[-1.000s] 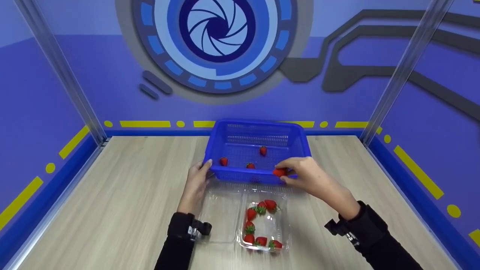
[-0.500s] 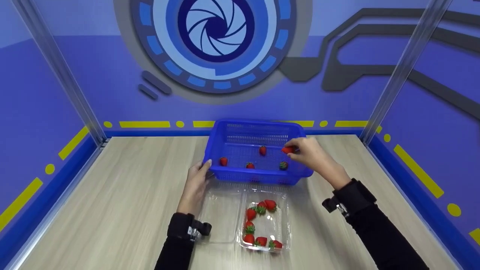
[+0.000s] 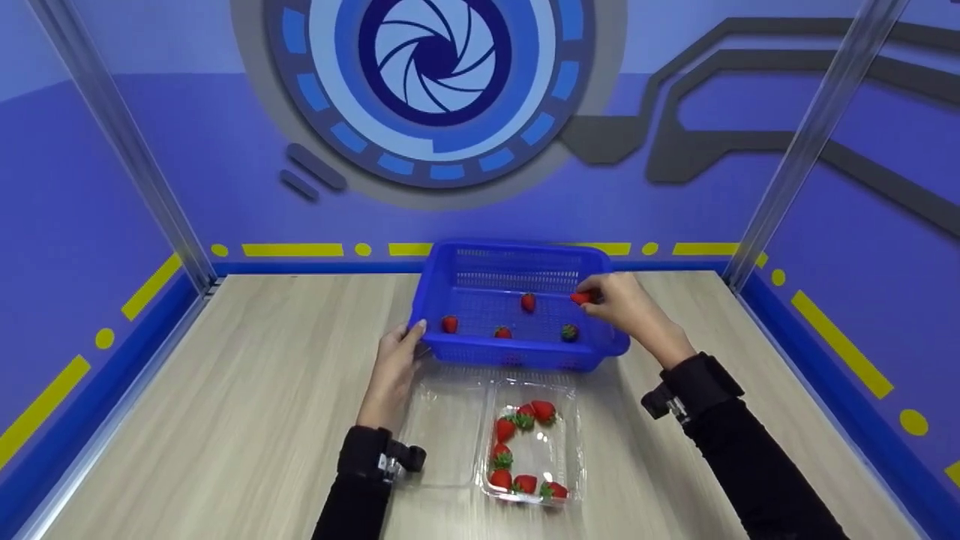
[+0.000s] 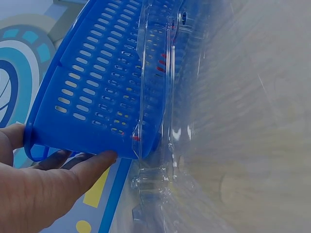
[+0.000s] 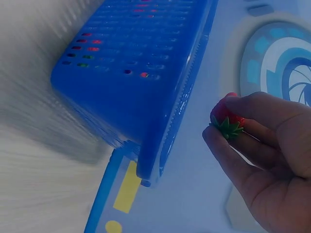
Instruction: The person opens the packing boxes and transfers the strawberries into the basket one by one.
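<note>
My left hand [image 3: 395,367] grips the left front corner of the blue basket [image 3: 465,351], its thumb over the rim. In the left wrist view fingers lie along the perforated basket side [image 4: 82,92]. Over the basket's right side, my right hand [image 3: 626,304] pinches a red strawberry [image 3: 580,298] between thumb and fingertips; its green leaves [image 5: 226,127] show in the right wrist view. Inside the basket lie several strawberries, among them one at the middle [image 3: 528,302] and a leafy-side-up strawberry [image 3: 570,332] at front right.
In front of the basket stands an open clear plastic clamshell box [image 3: 577,450], its lid [image 3: 442,442] laid flat to the left. Several strawberries [image 3: 505,430] line the left, front and back of its tray. Blue printed walls [image 3: 225,172] enclose the wooden table [image 3: 247,390].
My right hand has moved back from the basket's front rim to its right side, still pinching a strawberry. Another strawberry at the front right has come into view. The left hand stays put.
</note>
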Motion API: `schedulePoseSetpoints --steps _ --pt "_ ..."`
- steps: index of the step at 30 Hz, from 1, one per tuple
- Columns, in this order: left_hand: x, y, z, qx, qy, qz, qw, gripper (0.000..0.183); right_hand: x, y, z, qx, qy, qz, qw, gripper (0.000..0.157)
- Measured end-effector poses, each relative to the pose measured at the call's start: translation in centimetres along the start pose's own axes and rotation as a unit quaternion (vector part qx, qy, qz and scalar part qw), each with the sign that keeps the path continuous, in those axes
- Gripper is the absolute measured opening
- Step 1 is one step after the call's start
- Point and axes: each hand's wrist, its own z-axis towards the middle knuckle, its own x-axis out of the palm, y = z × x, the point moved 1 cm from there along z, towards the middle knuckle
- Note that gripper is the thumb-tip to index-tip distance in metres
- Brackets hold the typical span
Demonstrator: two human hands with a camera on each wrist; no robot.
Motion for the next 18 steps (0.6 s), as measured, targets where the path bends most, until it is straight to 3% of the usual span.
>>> schedulePoseSetpoints --steps 18 --pt "0.0 -0.2 0.0 0.002 0.008 -0.003 1.0000 0.055 0.5 1.2 -0.6 0.023 0.002 0.041 0.999 0.024"
